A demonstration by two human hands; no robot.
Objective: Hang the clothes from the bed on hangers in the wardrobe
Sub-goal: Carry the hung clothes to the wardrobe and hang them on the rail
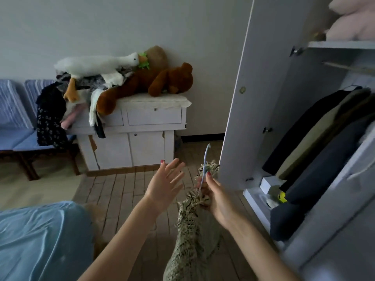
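My right hand [218, 199] grips the neck of a pale blue hanger [205, 163] whose hook points up. A green tweed garment with a fringed edge [188, 230] hangs from the hanger and drops toward the bottom of the frame. My left hand [165, 182] is raised just left of the hanger, fingers spread, holding nothing. The open wardrobe [263, 88] stands at the right, with dark and olive clothes [324, 142] hanging inside under a rail [349, 66]. A corner of the bed with a light blue sheet [40, 240] fills the lower left.
A white dresser [138, 136] against the far wall carries plush toys and a heap of clothes [52, 110]. Blue chairs [14, 122] stand at the left. The wardrobe door [243, 98] is swung open toward me. Pink bedding [353, 19] lies on the top shelf.
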